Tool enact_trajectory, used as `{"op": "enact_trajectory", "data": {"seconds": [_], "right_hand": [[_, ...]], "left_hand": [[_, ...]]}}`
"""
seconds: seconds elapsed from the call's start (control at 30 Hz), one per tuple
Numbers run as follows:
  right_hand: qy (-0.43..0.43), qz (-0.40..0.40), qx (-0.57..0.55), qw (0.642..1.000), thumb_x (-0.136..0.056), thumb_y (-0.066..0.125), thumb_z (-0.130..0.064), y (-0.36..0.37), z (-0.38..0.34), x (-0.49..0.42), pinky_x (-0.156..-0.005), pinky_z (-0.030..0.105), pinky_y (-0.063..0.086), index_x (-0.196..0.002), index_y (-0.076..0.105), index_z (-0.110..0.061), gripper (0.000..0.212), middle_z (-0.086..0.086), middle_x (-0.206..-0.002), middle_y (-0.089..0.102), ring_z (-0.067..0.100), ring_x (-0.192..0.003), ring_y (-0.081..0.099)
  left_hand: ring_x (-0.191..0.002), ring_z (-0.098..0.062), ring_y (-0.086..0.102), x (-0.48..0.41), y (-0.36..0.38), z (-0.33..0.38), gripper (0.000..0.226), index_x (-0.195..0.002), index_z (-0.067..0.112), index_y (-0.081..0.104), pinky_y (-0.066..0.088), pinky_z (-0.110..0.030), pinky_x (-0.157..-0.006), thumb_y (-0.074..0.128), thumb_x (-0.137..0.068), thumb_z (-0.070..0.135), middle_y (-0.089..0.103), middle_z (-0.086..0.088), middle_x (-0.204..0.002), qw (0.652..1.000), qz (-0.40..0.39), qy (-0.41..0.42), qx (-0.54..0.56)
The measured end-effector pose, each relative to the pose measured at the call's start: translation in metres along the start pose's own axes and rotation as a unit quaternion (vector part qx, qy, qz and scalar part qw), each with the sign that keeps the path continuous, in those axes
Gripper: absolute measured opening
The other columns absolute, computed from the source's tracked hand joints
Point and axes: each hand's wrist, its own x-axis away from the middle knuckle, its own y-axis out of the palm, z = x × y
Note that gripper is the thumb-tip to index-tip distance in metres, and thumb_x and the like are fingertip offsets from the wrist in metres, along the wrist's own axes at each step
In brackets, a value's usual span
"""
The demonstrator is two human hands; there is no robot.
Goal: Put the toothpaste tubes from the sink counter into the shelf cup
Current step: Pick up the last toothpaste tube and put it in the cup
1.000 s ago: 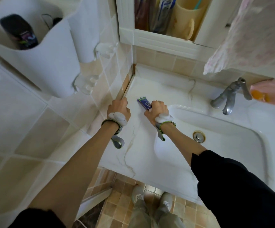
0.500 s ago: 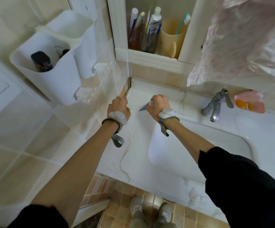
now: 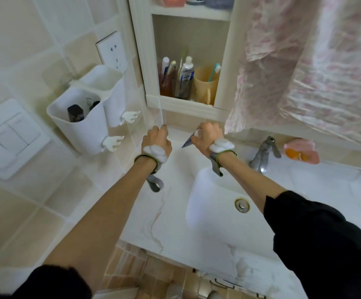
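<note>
My right hand is closed around a blue toothpaste tube, held above the back of the white sink counter with its flat end pointing down and left. My left hand is a fist resting at the counter's back left corner, against the tiled wall; nothing shows in it. In the wall shelf above, a clear cup holds a white and blue tube and toothbrushes. A darker cup to its left holds another tube and brushes.
A yellow mug with a teal toothbrush stands right of the cups. A pink patterned towel hangs at the upper right. The faucet and a pink soap dish are right of my right hand. White wall caddies hang at left.
My right hand has lifted the toothpaste tube off the counter and raised it toward the shelf. The view has tilted up, so the shelf now shows fully. My left hand stays put.
</note>
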Motion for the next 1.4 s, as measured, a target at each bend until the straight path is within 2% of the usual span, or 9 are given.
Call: {"op": "enact_trajectory", "data": {"seconds": [0.13, 0.4, 0.73, 0.87, 1.0, 1.1, 1.23, 1.3, 1.4], "right_hand": [[-0.013, 0.003, -0.005, 1.000, -0.063, 0.076, -0.030, -0.022, -0.007, -0.005, -0.048, 0.030, 0.047, -0.052, 0.059, -0.025, 0.021, 0.002, -0.067, 0.065, 0.025, -0.061, 0.061], [-0.029, 0.060, 0.014, 0.998, -0.073, 0.074, -0.025, -0.063, -0.025, -0.015, -0.043, 0.025, 0.031, -0.072, 0.065, -0.013, 0.016, 0.005, -0.074, 0.059, 0.025, -0.062, 0.054], [-0.040, 0.096, 0.015, 0.995, -0.068, 0.068, -0.032, -0.110, -0.049, -0.026, -0.041, 0.026, 0.024, -0.060, 0.055, -0.012, 0.025, 0.004, -0.060, 0.052, 0.022, -0.051, 0.048], [-0.047, 0.106, 0.006, 0.993, -0.064, 0.065, -0.034, -0.127, -0.056, -0.029, -0.040, 0.027, 0.028, -0.061, 0.056, -0.011, 0.025, 0.006, -0.061, 0.055, 0.026, -0.051, 0.051], [-0.051, 0.112, 0.009, 0.992, -0.064, 0.065, -0.029, -0.147, -0.067, -0.028, -0.044, 0.040, 0.049, -0.062, 0.061, -0.008, 0.022, 0.014, -0.063, 0.064, 0.029, -0.053, 0.055], [-0.052, 0.119, 0.008, 0.992, -0.070, 0.066, -0.025, -0.163, -0.076, -0.031, -0.044, 0.039, 0.046, -0.065, 0.061, 0.000, 0.027, 0.017, -0.066, 0.064, 0.027, -0.053, 0.047], [-0.058, 0.129, -0.003, 0.990, -0.072, 0.068, -0.023, -0.181, -0.089, -0.034, -0.049, 0.042, 0.050, -0.070, 0.065, 0.001, 0.024, 0.019, -0.072, 0.065, 0.036, -0.061, 0.056], [-0.058, 0.129, -0.005, 0.990, -0.073, 0.069, -0.023, -0.187, -0.093, -0.036, -0.048, 0.039, 0.050, -0.070, 0.066, -0.002, 0.022, 0.017, -0.075, 0.066, 0.035, -0.064, 0.061], [-0.052, 0.141, -0.010, 0.989, -0.072, 0.068, -0.021, -0.193, -0.096, -0.043, -0.041, 0.027, 0.034, -0.065, 0.062, -0.004, 0.020, 0.011, -0.071, 0.062, 0.027, -0.058, 0.053]], "left_hand": [[-0.114, -0.040, 0.056, -0.002, -0.019, 0.010, 0.030, -0.124, 0.006, 0.055, 0.048, -0.044, -0.090, 0.050, -0.095, 0.014, 0.054, -0.020, -0.125, 1.000, 0.019, 0.007, -0.002], [-0.111, -0.040, 0.058, -0.006, -0.057, 0.028, 0.026, -0.118, 0.006, 0.056, 0.050, -0.045, -0.089, 0.052, -0.094, 0.016, 0.056, -0.019, -0.123, 0.999, 0.052, 0.015, -0.002], [-0.111, -0.040, 0.057, -0.009, -0.107, 0.055, 0.025, -0.117, 0.005, 0.056, 0.049, -0.045, -0.090, 0.050, -0.095, 0.013, 0.056, -0.020, -0.122, 0.995, 0.092, 0.032, -0.006], [-0.110, -0.040, 0.057, -0.008, -0.123, 0.064, 0.026, -0.118, 0.004, 0.056, 0.051, -0.045, -0.089, 0.050, -0.094, 0.012, 0.056, -0.021, -0.120, 0.994, 0.102, 0.038, -0.008], [-0.112, -0.042, 0.057, -0.009, -0.139, 0.072, 0.035, -0.127, 0.002, 0.054, 0.050, -0.047, -0.093, 0.048, -0.093, 0.010, 0.056, -0.023, -0.123, 0.993, 0.109, 0.047, -0.005], [-0.118, -0.043, 0.054, -0.011, -0.151, 0.076, 0.047, -0.142, 0.002, 0.044, 0.047, -0.047, -0.098, 0.046, -0.095, 0.010, 0.052, -0.023, -0.129, 0.992, 0.119, 0.051, -0.001], [-0.111, -0.041, 0.057, -0.015, -0.167, 0.081, 0.028, -0.119, 0.001, 0.055, 0.050, -0.048, -0.092, 0.049, -0.093, 0.010, 0.056, -0.022, -0.121, 0.989, 0.140, 0.056, 0.004], [-0.110, -0.040, 0.058, -0.018, -0.174, 0.083, 0.026, -0.117, 0.003, 0.057, 0.051, -0.047, -0.090, 0.052, -0.093, 0.012, 0.057, -0.021, -0.121, 0.988, 0.142, 0.053, 0.003], [-0.111, -0.039, 0.058, -0.022, -0.181, 0.084, 0.027, -0.119, 0.005, 0.057, 0.049, -0.043, -0.088, 0.053, -0.095, 0.016, 0.057, -0.019, -0.123, 0.988, 0.149, 0.048, -0.007]]}}
